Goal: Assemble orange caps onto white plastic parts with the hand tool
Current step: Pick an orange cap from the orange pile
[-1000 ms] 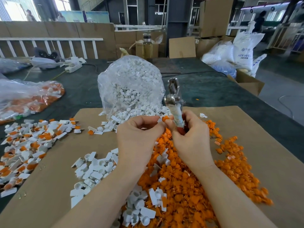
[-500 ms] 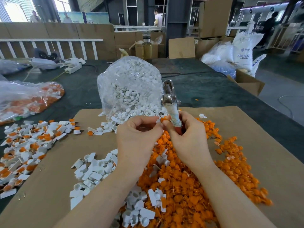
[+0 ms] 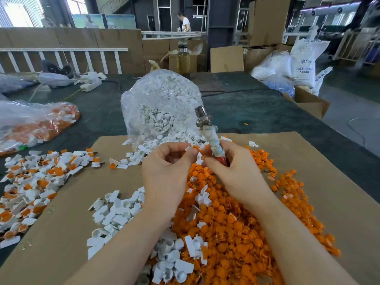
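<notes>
Upright tape-wrapped hand tool; orange caps heaped

— Where do your hands sit?
— Your left hand and right hand meet over the caps on the cardboard, which lies on the surface.
— And the tool?
— In your right hand, head tilted away from you.
— The parts?
— Loose parts left of the caps; the bag behind your hands; finished pieces far left.
</notes>
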Demonstrator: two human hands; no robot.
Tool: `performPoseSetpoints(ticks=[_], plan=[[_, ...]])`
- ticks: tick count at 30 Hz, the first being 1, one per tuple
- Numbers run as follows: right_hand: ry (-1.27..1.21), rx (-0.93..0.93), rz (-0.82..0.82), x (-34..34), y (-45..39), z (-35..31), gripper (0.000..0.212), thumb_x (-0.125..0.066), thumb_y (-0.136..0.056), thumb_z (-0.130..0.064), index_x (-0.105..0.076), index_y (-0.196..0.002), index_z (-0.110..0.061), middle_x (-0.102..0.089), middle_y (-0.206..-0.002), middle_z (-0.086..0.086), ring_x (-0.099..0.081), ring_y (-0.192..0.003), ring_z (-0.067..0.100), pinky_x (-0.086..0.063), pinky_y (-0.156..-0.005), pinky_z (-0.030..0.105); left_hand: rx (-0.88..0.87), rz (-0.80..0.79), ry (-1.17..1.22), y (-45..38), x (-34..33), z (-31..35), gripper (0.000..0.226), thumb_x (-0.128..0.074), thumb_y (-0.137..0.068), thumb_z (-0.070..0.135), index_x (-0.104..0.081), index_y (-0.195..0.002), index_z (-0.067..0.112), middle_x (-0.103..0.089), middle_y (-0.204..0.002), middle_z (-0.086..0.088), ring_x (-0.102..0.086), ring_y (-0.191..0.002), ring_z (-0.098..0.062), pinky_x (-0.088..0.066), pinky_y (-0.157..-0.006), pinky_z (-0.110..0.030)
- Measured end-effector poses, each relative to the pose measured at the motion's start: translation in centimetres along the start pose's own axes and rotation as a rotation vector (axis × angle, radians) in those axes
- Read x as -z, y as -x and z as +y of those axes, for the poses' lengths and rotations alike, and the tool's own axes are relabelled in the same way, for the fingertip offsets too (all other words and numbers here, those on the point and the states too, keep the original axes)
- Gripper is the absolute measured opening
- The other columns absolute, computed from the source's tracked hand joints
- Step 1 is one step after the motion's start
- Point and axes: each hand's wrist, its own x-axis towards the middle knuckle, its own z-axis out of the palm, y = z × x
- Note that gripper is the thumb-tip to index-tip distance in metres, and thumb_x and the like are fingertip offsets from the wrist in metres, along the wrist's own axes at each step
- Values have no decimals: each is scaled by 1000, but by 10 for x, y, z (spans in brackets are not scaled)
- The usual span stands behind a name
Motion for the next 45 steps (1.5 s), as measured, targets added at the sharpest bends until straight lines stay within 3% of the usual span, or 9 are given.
performPoseSetpoints(ticks=[3,7,14,18,21,32,38,42,45], plan=[[3,-52,-135,14,-1,2,8,-67,-86,-22,-68,-93,-26,-65,-83,13,-61,-76,36,-53,-71,54,6,-3,51,-1,1,1,11,-81,-78,14,-73,-81,21,-73,-70,2,-70,-69,-15,-59,-68,-24],[6,-124,-283,28,-1,4,21,-65,-76,-31,-67,-95,-20,-62,-84,21,-62,-79,41,-50,-80,61,10,-10,117,-4,2,1,11,-79,-79,10,-72,-82,18,-73,-68,3,-71,-69,-12,-56,-66,-18],[146,-149,-451,35,0,1,31,-62,-74,-38,-65,-102,-24,-66,-93,3,-62,-86,19,-49,-85,46,-42,-31,145,-6,4,1,10,-77,-81,8,-72,-84,15,-73,-70,3,-70,-68,-10,-55,-66,-18],[151,-133,-457,35,0,2,27,-63,-77,-34,-66,-101,-22,-64,-94,10,-61,-87,25,-47,-85,48,-48,-40,159,-6,5,0,11,-77,-80,7,-72,-84,15,-73,-71,3,-70,-69,-10,-55,-68,-19],[129,-123,-477,35,1,5,10,-64,-89,-17,-67,-95,-25,-59,-78,6,-53,-66,21,-45,-70,43,-49,-49,180,-7,5,0,12,-77,-80,5,-72,-83,16,-72,-70,3,-69,-69,-11,-55,-68,-19],[200,-115,-421,27,0,8,28,-54,-89,-2,-67,-79,-25,-47,-51,-11,-38,-46,9,-31,-45,22,-18,-71,253,-8,6,1,11,-73,-81,0,-71,-83,10,-71,-66,3,-67,-63,-8,-53,-63,-17],[252,-121,-376,24,0,8,21,-57,-91,-10,-65,-84,-27,-55,-55,-18,-43,-45,5,-35,-45,21,218,-61,349,-14,9,0,8,-73,-82,4,-71,-88,8,-75,-73,-2,-71,-67,-12,-59,-66,-22],[358,-129,-214,25,-2,10,10,-58,-91,-19,-64,-85,-24,-65,-73,-3,-57,-61,17,-49,-60,38,506,187,577,-42,35,1,15,-69,-86,6,-67,-100,5,-77,-83,-8,-75,-76,-14,-61,-65,-24],[468,-150,-126,27,-4,15,12,-56,-93,-25,-65,-89,-17,-64,-79,-1,-57,-66,15,-48,-61,37,601,415,710,-68,66,1,18,-63,-94,13,-65,-110,6,-76,-83,-8,-72,-64,-5,-60,-65,-22]])
